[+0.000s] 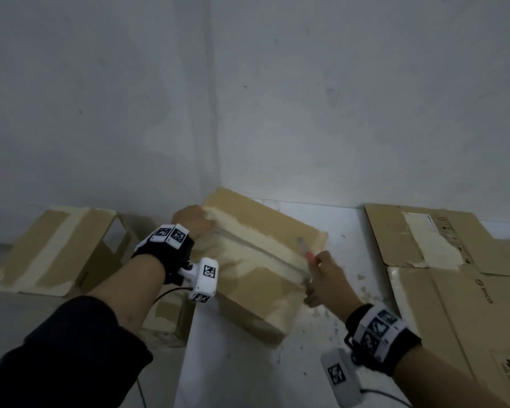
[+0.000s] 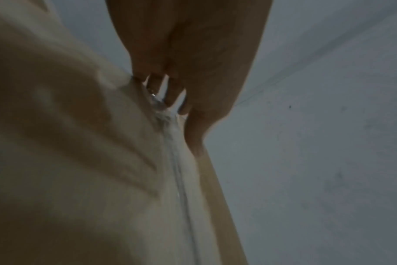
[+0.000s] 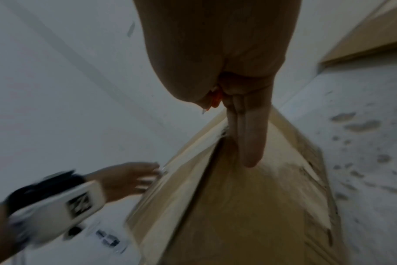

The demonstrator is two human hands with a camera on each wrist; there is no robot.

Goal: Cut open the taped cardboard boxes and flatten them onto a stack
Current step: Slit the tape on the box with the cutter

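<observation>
Cardboard box point(image 1: 256, 260), taped along its top seam, sits on the white tabletop point(image 1: 233, 363) in the corner by the wall, and both hands are on it. The right hand point(image 1: 326, 279) has its grip wrapped around a box cutter point(image 1: 305, 248) with a reddish handle, blade raised just above the near end of the tape seam point(image 1: 259, 250). The left hand point(image 1: 193, 220) clutches the box's far corner, fingers curled over the edge. Flattened cardboard point(image 1: 454, 275) lies to the right; another opened box point(image 1: 59, 248) rests to the left. Small scraps point(image 1: 365, 290) litter the surface beside the right hand.
</observation>
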